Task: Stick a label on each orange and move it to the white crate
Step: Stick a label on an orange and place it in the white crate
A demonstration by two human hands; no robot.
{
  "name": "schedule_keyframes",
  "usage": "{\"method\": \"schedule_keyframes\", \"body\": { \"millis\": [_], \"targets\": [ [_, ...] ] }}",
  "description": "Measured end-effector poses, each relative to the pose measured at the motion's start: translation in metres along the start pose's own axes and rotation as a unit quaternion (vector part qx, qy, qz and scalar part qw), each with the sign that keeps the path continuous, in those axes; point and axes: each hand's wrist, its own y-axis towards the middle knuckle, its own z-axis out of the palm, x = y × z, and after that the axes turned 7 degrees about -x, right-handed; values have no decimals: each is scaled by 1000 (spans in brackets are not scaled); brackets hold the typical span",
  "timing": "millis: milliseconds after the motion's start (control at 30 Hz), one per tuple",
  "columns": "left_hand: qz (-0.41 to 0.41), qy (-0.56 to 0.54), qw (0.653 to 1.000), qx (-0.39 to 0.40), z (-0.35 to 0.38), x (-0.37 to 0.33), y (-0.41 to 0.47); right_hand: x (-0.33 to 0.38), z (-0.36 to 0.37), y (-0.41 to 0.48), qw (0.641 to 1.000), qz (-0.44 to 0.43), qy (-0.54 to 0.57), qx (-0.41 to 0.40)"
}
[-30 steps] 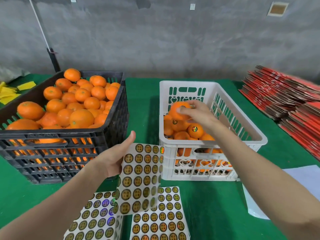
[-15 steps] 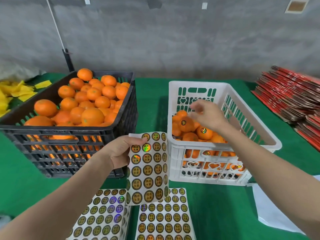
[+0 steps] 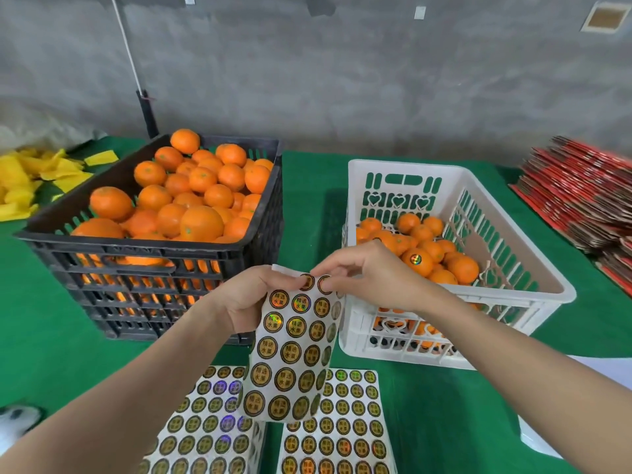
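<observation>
Unlabelled oranges (image 3: 201,224) fill the black crate (image 3: 154,254). The left hand (image 3: 246,299) grips the label sheet (image 3: 290,354) near its top; the right hand (image 3: 369,275) pinches a top-row label (image 3: 320,283), beside the white crate (image 3: 547,289). Best to peel slowly from the label's rim, sheet held taut.

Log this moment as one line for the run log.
phase: peeling | left hand: holds sticker sheet | right hand: pinches top label | white crate: part-filled | black crate: full of oranges

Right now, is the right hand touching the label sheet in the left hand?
Touching. In the head view the right hand pinches the top edge of the label sheet, which the left hand grips.
</observation>
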Motion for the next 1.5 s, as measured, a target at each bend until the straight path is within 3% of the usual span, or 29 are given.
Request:
{"method": "schedule_keyframes", "body": {
  "millis": [133,300,467,667,867,967,1067,1100,1167,1233,1367,1500],
  "targets": [
    [-14,-12,1000,-1,-2,2,-2,0,4,-4,999,6,40,-25],
    [-33,-21,999,-13,-2,3,-4,-1,9,-8,997,-34,9,-63],
    [-36,-37,998,-29,-1,-1,-5,0,11,-12,997,-2,39,-65],
    [-44,-32,997,-48,-1,2,-7,12,13,-10,978,3,138,-160],
    [-13,-3,999,-49,0,-5,-15,9,16,-5,992,54,58,-100],
    [51,101,989,-99,-5,-18,-22,9,15,2,993,70,52,-76],
    [184,222,930,-229,-27,-32,-29,7,14,7,994,79,54,-47],
    [250,242,893,-286,-37,-38,-31,6,15,8,995,81,51,-42],
    [344,306,788,-409,-62,-50,-29,1,16,9,995,87,41,-24],
    [301,428,711,-470,-90,-66,-17,-4,19,11,994,102,34,5],
    [38,620,698,-357,-125,-87,16,-15,30,12,989,132,26,55],
    [15,675,671,-307,-134,-87,32,-28,41,12,986,150,23,74]
  ]
}}
